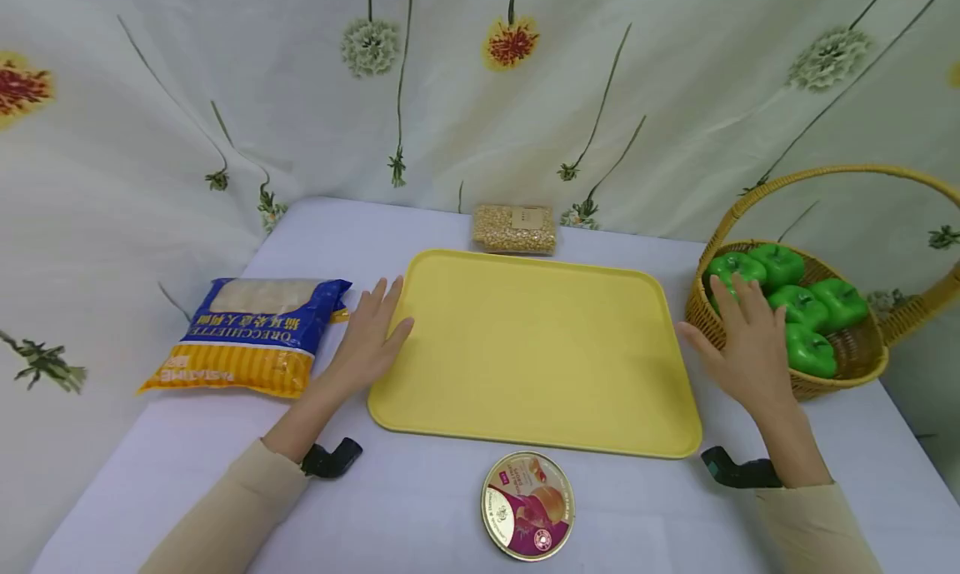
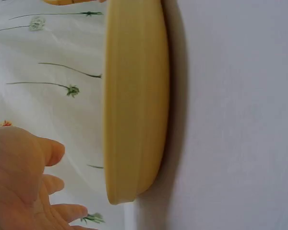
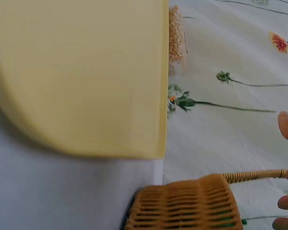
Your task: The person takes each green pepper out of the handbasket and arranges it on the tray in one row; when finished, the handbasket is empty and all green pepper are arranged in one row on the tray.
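A yellow rectangular tray (image 1: 532, 357) lies flat in the middle of the white table. My left hand (image 1: 369, 338), fingers extended and holding nothing, hovers at the tray's left edge, beside a blue and orange bag of orecchiette pasta (image 1: 251, 334). On the other side my right hand (image 1: 746, 349) is spread between the tray's right edge and a wicker basket (image 1: 855, 381), overlapping the basket in the head view. Several green bell peppers (image 1: 840, 303) sit in that basket. Near the front stands a round tin (image 1: 528, 506) with a fruit-printed lid.
Behind the tray lies a clear packet of tan grains (image 1: 514, 229) with a small label. The basket's tall arched handle (image 1: 832, 171) rises at the right. A floral curtain (image 1: 465, 99) hangs along the table's back edge. A black wrist mount (image 1: 332, 459) juts from the left wrist.
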{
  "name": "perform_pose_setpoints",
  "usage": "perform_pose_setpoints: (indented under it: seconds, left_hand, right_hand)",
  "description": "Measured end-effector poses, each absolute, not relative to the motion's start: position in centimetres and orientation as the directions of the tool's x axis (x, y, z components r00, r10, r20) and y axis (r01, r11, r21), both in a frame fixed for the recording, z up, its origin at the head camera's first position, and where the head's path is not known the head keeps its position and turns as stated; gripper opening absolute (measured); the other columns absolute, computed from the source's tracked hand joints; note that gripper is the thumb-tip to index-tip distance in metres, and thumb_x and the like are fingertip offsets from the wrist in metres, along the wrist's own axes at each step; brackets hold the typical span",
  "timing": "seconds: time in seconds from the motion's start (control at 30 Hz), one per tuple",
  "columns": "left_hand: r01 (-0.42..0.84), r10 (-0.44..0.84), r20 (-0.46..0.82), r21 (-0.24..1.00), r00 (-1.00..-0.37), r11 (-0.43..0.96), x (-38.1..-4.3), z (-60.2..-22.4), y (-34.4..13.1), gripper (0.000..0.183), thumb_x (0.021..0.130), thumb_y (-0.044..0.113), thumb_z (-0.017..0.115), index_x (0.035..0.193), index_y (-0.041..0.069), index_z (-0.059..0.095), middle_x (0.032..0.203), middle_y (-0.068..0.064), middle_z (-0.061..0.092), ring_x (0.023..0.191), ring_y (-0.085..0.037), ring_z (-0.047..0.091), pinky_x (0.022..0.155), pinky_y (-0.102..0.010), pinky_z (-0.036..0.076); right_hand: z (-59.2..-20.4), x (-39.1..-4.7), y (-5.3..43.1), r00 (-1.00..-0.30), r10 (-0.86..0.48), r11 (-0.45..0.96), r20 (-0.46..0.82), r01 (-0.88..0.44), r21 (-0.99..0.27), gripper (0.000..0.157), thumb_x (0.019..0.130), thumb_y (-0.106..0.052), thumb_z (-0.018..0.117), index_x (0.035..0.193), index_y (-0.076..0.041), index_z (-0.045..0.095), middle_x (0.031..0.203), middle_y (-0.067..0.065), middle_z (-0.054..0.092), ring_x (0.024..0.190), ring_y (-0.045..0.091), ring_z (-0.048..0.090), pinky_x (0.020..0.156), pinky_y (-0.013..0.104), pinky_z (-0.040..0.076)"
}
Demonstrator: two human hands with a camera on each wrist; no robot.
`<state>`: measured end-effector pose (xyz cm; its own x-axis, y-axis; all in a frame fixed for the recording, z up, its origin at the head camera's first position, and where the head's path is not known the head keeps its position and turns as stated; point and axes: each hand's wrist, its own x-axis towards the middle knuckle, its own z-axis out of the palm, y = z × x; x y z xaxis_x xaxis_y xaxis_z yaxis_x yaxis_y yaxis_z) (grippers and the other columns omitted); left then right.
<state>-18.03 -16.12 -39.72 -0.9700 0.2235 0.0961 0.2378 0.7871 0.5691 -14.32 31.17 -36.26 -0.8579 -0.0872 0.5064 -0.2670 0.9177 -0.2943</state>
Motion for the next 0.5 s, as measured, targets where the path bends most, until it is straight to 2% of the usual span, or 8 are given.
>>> perform_pose_setpoints:
  seconds: [0.07, 0.17, 0.3, 0.5]
  left_hand:
    - [0.243, 0.221, 0.113, 0.612, -0.969, 0.753, -17.8, -40.3, -16.4, 0.062, 0.105, 0.025, 0.039, 0.157, 0.005, 0.012, 0.161, -0.027, 0.008, 0.147, -0.052, 0.002, 0.118, -0.064, 0.005]
    - [0.237, 0.204, 0.129, 0.665, -0.970, 0.708, -17.6, -41.3, -16.8, 0.060, 0.104, 0.021, 0.040, 0.156, 0.004, 0.015, 0.161, -0.026, 0.012, 0.149, -0.047, 0.006, 0.120, -0.060, 0.006]
    - [0.213, 0.174, 0.127, 0.706, -0.976, 0.676, -17.6, -42.6, -17.1, 0.060, 0.103, 0.018, 0.041, 0.157, 0.006, 0.015, 0.162, -0.023, 0.014, 0.150, -0.041, 0.009, 0.122, -0.056, 0.007]
    - [0.236, 0.163, 0.171, 0.712, -0.972, 0.661, -17.8, -43.4, -16.8, 0.059, 0.103, 0.015, 0.041, 0.155, 0.002, 0.018, 0.160, -0.025, 0.019, 0.149, -0.042, 0.013, 0.122, -0.055, 0.007]
  right_hand:
    - [-36.2, -13.9, 32.2, -0.821, -0.034, 0.916, 0.570, -0.254, -0.311, 0.079, 0.092, -0.057, 0.057, 0.144, 0.001, 0.043, 0.146, 0.037, 0.037, 0.135, 0.059, 0.030, 0.106, 0.078, 0.018]
    - [-36.0, -13.0, 33.8, -0.810, 0.088, 0.912, 0.579, -0.169, -0.375, 0.079, 0.092, -0.056, 0.056, 0.143, 0.003, 0.044, 0.145, 0.036, 0.038, 0.133, 0.059, 0.033, 0.106, 0.075, 0.024]
    - [-35.7, -11.8, 35.8, -0.835, 0.266, 0.873, 0.482, -0.003, -0.488, 0.076, 0.094, -0.048, 0.057, 0.149, 0.000, 0.036, 0.152, 0.030, 0.032, 0.141, 0.052, 0.025, 0.111, 0.073, 0.016]
    - [-35.9, -11.1, 38.0, -0.806, 0.375, 0.820, 0.458, 0.058, -0.569, 0.071, 0.094, -0.039, 0.061, 0.149, -0.002, 0.035, 0.153, 0.027, 0.031, 0.143, 0.047, 0.024, 0.114, 0.069, 0.017]
